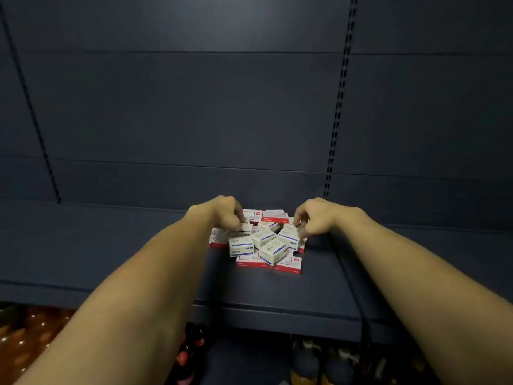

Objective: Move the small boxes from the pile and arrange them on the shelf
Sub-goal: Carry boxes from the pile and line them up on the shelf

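Both hands reach out over a pile of small boxes (262, 241) in the middle of a dark blue shelf (277, 295).

The left hand (226, 213) is at the left side of the pile. Its fingers are bent down, and the tips touch a white box (242, 228) near the top. It looks like a pinch, but I cannot tell for sure, because the fingers hide that part.

The right hand (316, 218) is at the right side of the pile. Its fingers are bent too, and the tips sit on a white and blue box (288, 238) at that edge. I cannot tell if it holds the box or only touches it.

The pile is a jumble. White boxes with blue stripes lie on top, tipped this way and that. Flat boxes with red edges (288, 263) lie under them and at the back. All the boxes are close together and touch one another.

Behind the shelf is a dark blue back wall (194, 107). A strip with little slots (340, 101) runs up it on the right.

Under the shelf there are bottles (305, 362) in the dark. A brown floor (25, 332) shows at the bottom left.
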